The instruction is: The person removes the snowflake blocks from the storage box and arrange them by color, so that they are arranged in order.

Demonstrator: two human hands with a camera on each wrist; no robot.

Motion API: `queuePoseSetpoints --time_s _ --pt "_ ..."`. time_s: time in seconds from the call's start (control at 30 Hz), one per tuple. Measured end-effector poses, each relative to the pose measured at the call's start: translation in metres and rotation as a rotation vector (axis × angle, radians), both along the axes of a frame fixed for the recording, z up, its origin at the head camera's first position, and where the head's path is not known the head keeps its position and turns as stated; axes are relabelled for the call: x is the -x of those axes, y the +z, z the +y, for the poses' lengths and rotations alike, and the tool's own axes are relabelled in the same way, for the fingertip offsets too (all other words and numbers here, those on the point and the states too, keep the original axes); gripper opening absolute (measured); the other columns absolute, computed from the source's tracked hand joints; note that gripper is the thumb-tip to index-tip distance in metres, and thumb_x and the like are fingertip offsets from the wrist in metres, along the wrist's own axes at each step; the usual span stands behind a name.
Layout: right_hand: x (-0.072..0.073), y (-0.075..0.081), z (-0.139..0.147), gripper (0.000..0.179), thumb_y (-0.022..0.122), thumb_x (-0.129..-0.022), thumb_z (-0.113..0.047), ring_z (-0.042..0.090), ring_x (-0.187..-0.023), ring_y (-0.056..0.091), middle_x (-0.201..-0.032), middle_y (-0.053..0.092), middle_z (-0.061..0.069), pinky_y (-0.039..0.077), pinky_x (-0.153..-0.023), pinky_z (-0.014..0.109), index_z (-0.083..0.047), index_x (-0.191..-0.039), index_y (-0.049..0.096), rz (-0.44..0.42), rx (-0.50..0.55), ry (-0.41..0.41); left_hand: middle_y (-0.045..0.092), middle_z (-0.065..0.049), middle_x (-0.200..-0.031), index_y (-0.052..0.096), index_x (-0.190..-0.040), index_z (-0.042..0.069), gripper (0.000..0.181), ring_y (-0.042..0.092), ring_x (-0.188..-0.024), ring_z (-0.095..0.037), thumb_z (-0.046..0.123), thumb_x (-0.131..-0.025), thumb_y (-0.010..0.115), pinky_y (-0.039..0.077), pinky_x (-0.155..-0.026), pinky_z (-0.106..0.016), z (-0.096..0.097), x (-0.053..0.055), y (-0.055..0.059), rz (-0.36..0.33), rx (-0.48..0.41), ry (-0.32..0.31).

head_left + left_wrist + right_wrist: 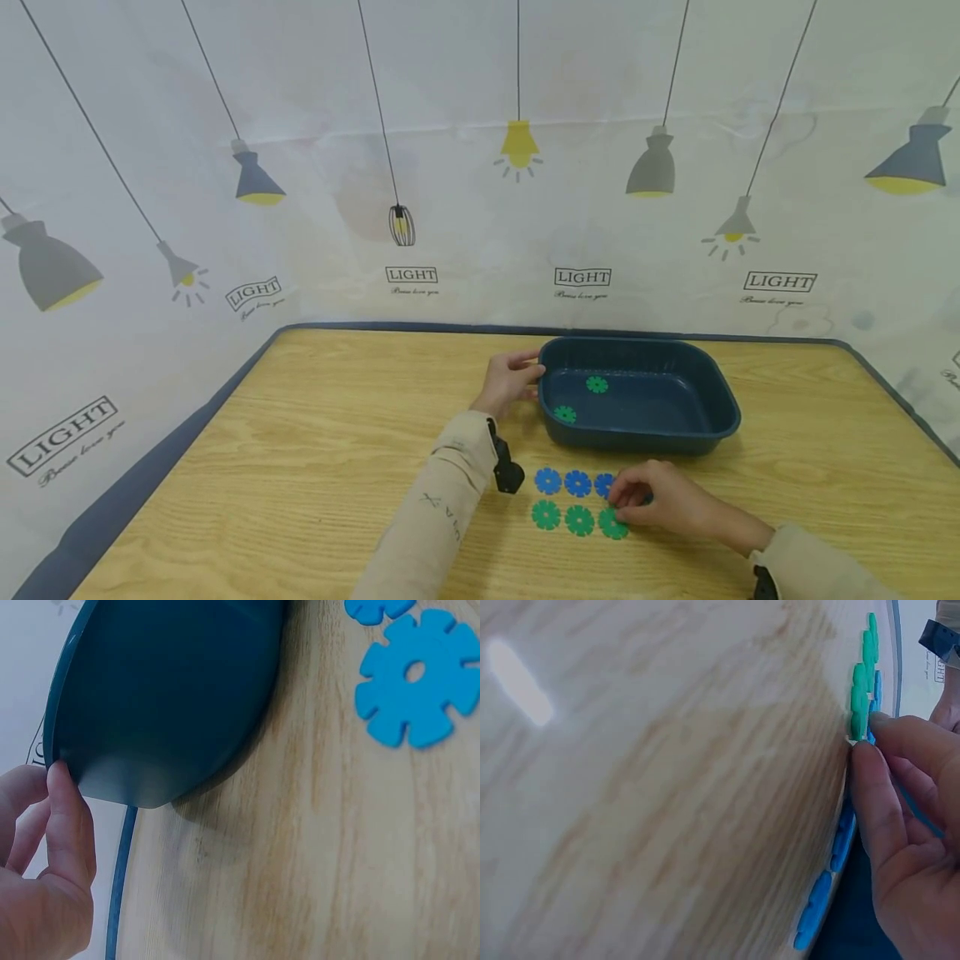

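Note:
My left hand (508,385) holds the left end of the dark blue plastic basin (637,442) at its rim, with the thumb against the outer wall in the left wrist view. Two green notched interlocking discs (597,384) lie inside the basin. In front of it, three green discs (546,515) line up below a row of blue discs (547,481). My right hand (671,498) pinches the edge of the rightmost green disc (613,525) with thumb and index finger. That hand partly covers a blue disc (604,486); more blue discs (814,909) show in the right wrist view.
Everything sits on a wood-grain table (337,433). A pale cloth backdrop (465,183) printed with lamps rises behind and at both sides. A black wrist mount (507,471) on the left arm hangs near the left end of the disc rows.

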State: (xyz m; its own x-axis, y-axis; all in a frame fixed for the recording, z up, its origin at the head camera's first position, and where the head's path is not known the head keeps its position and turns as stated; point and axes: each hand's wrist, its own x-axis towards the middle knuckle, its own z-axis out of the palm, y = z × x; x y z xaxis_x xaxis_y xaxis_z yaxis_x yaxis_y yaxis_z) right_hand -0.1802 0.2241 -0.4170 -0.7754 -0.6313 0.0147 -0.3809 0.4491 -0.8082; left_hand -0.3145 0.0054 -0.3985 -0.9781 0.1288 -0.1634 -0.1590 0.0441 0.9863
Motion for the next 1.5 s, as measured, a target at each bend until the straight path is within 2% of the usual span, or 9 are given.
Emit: queuePoseSetpoints --time_s 0.17,0.3,0.43,0.57,0.8,0.97,1.2,1.5 --pt "0.001 0.008 0.002 0.011 0.067 -0.08 -0.011 0.005 -0.068 0.056 -0.079 0.063 -0.003 0.05 -0.059 0.024 -0.003 -0.088 0.065 0.033 0.03 -0.004 0.06 -0.012 -0.099 0.062 -0.114 0.007 0.031 0.062 -0.067 -0.014 0.005 -0.084 0.062 0.055 -0.063 -0.031 0.0 0.0 0.0 -0.002 -0.002 0.006" --pt "0.005 0.021 0.004 0.014 0.066 -0.081 -0.011 0.006 -0.068 0.056 -0.08 0.063 -0.001 0.05 -0.058 0.024 0.001 -0.089 0.064 0.085 0.057 -0.022 0.059 -0.012 -0.099 0.062 -0.114 0.007 0.031 0.062 -0.066 -0.014 0.005 -0.084 0.062 0.055 -0.067 -0.034 0.0 -0.001 0.0 -0.008 -0.012 0.012" --pt "0.01 0.037 0.004 0.017 0.064 -0.083 -0.012 0.008 -0.069 0.058 -0.082 0.063 0.002 0.051 -0.059 0.024 0.002 -0.092 0.063 0.12 0.079 -0.057 0.059 -0.012 -0.099 0.062 -0.114 0.007 0.03 0.064 -0.069 -0.017 0.004 -0.084 0.062 0.055 -0.065 -0.032 0.001 -0.001 0.001 -0.007 -0.016 0.015" --pt "0.018 0.05 0.004 0.017 0.064 -0.083 -0.013 0.008 -0.069 0.059 -0.082 0.062 0.0 0.051 -0.06 0.024 0.001 -0.093 0.064 0.159 0.05 -0.103 0.059 -0.012 -0.099 0.062 -0.114 0.006 0.031 0.064 -0.071 -0.019 0.004 -0.083 0.062 0.055 -0.063 -0.031 0.001 -0.001 0.0 -0.005 -0.017 0.014" --pt "0.039 0.066 0.0 0.017 0.064 -0.083 -0.013 0.015 -0.073 0.061 -0.085 0.062 0.006 0.053 -0.063 0.026 0.0 -0.094 0.063 0.099 0.037 -0.149 0.06 -0.012 -0.099 0.062 -0.114 0.006 0.031 0.063 -0.067 -0.014 0.004 -0.083 0.062 0.055 -0.061 -0.03 0.001 -0.001 0.001 0.007 -0.01 0.013" --pt "0.057 0.067 -0.006 0.018 0.063 -0.084 -0.011 0.022 -0.072 0.062 -0.085 0.063 0.013 0.053 -0.063 0.029 0.003 -0.096 0.062 0.051 0.045 -0.18 0.059 -0.011 -0.098 0.062 -0.115 0.006 0.031 0.061 -0.066 -0.012 0.005 -0.083 0.062 0.055 -0.06 -0.029 0.0 -0.002 0.001 0.017 0.001 0.005" --pt "0.079 0.063 -0.014 0.022 0.062 -0.085 -0.011 0.02 -0.073 0.06 -0.085 0.062 0.007 0.052 -0.063 0.029 0.005 -0.1 0.061 0.008 -0.006 -0.187 0.061 -0.01 -0.097 0.062 -0.115 0.007 0.032 0.061 -0.063 -0.012 0.005 -0.083 0.063 0.054 -0.059 -0.028 -0.001 -0.001 0.001 -0.008 -0.002 -0.001" --pt "0.105 0.047 -0.022 0.027 0.062 -0.084 -0.008 0.018 -0.076 0.06 -0.09 0.061 0.01 0.054 -0.062 0.032 0.009 -0.104 0.058 -0.026 -0.05 -0.168 0.061 -0.01 -0.097 0.063 -0.114 0.008 0.031 0.063 -0.07 -0.018 0.005 -0.083 0.063 0.053 -0.055 -0.024 -0.001 0.001 0.002 -0.02 0.002 0.0"
